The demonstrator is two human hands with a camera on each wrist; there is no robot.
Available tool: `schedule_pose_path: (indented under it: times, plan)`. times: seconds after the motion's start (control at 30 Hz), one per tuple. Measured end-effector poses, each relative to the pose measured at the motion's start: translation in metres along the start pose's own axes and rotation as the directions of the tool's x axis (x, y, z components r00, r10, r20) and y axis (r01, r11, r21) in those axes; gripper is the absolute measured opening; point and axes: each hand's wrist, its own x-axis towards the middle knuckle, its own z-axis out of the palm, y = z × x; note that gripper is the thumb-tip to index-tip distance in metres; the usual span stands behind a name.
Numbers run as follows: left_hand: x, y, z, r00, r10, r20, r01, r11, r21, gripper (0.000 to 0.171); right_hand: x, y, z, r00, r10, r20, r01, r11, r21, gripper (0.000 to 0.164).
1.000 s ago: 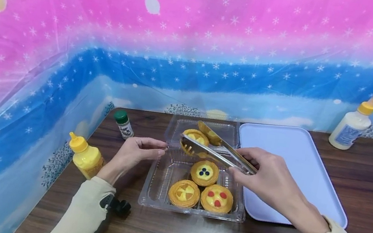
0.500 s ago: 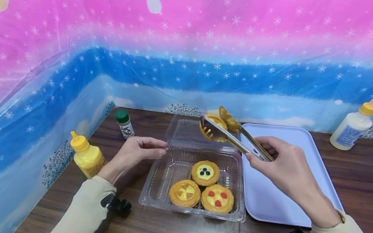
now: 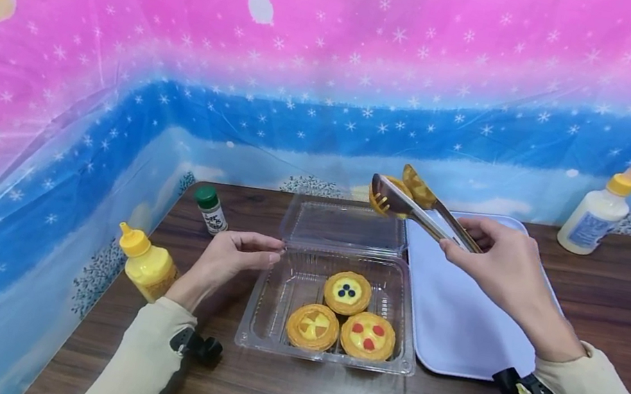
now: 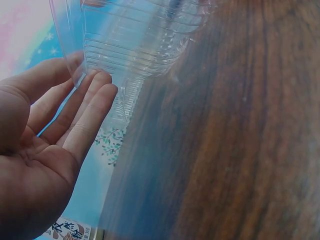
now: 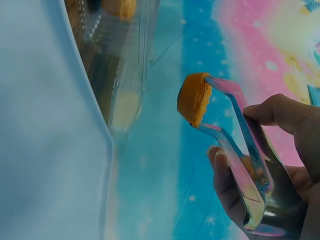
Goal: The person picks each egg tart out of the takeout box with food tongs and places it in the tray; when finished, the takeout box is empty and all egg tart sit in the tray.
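My right hand (image 3: pixel 507 262) grips metal tongs (image 3: pixel 439 227) raised over the far left part of the lavender tray (image 3: pixel 464 322). Between the tong tips is an egg tart (image 5: pixel 194 99), held off the table; in the head view the tong heads partly cover it. At the left rim of a clear plastic container (image 3: pixel 271 302), my left hand (image 3: pixel 228 262) pinches the back corner between thumb and fingers. Inside stand a tart with blue dots (image 3: pixel 347 293), a tart with orange wedges (image 3: pixel 312 327) and a tart with red dots (image 3: pixel 369 336).
The container's lid (image 3: pixel 342 223) lies folded back behind it. To the left stand a green-capped shaker (image 3: pixel 212 210) and a yellow squeeze bottle (image 3: pixel 148 266). A white squeeze bottle (image 3: pixel 594 214) is at the back right. A patterned cloth (image 3: pixel 335 88) hangs behind the table.
My right hand has carried the tongs and the gripped egg tart up and to the right, from over the container's back to the tray's far left. My left hand stays at the container's corner.
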Motion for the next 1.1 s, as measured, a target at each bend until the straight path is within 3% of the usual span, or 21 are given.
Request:
schedule_pose_path:
  times: [0.5,1.1]
  plan:
    - [-0.003,0.002,-0.001,1.0,0.012,0.017,-0.012,0.999,-0.033,0.034,0.022,0.028,-0.001,0.996,0.09,-0.024,-0.09,0.996,0.011,0.055]
    - [-0.001,0.001,-0.001,1.0,0.007,0.003,-0.007,0.999,0.042,0.032,0.024,0.061,0.004,0.994,0.107,-0.018,-0.108,0.994,-0.03,0.052]
